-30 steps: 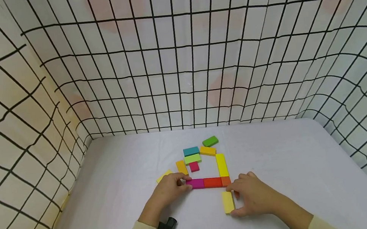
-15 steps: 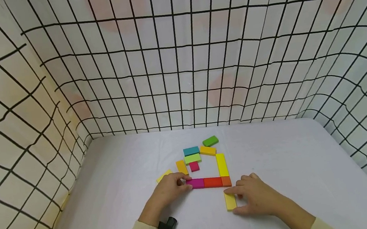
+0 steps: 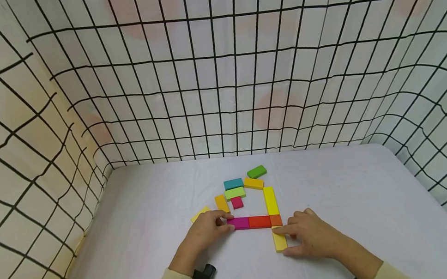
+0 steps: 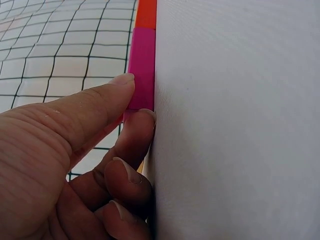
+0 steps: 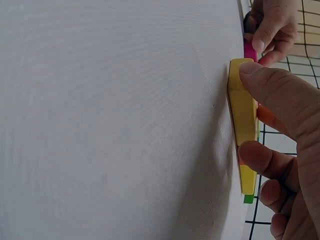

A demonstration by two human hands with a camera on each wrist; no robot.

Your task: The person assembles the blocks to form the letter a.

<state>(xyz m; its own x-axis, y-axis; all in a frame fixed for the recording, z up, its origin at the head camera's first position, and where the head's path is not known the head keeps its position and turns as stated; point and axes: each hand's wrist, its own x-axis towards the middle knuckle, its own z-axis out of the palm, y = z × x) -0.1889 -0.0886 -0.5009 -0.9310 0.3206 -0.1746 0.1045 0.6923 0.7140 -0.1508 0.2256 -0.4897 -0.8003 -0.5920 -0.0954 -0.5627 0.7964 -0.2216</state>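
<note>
My left hand pinches the left end of a magenta block between thumb and fingers. A red block and a small orange block continue the row to its right. From the orange block a bright yellow block runs toward the back. My right hand grips a pale yellow block, thumb at its near end and index finger over the far end. That far end lies against the orange block's front side, or very close; the finger partly hides the meeting place. The left wrist view shows the magenta block flat on the cloth.
Behind the row lie a small crimson block, a lime block, a teal block, two amber blocks and a green block. Another yellow block is partly behind my left hand. Black netting encloses the white table.
The right hand has slid the pale yellow block away from me, first shifting it slightly right, and the gap to the orange block has closed. My left hand has stayed in place.
</note>
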